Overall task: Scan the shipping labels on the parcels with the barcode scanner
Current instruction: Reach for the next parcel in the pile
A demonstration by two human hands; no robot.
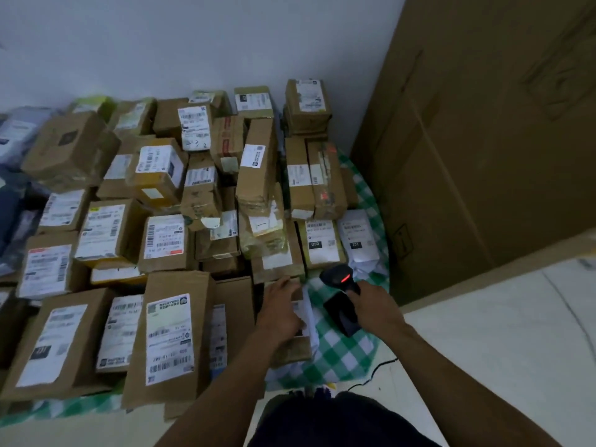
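Scanner: your right hand [377, 304] has its fingers wrapped round the handle of the barcode scanner [341, 298]. A red light glows on the scanner's head, which points away from you.
Parcel in hand: just left of the scanner, a small brown parcel [292, 350] lies on the green checked cloth [342, 353]. Your left hand [283, 308] rests on top, fingers spread and fairly straight, pressing rather than pinching.
Other parcels: the pile [167, 240] spreads left of the scanner and beyond it, with most labels face up.
Handling: these look like light, stiff cardboard with slick tape, so they may slide over one another. Take each by its side edges and keep your palm off the print.
Hidden: your left hand covers most of that parcel's label [304, 312], so no barcode shows there. Blur softens the other labels. Your trigger finger sits behind the handle. A dark cable [377, 369] runs nearer you than the scanner, and where it joins is out of sight.
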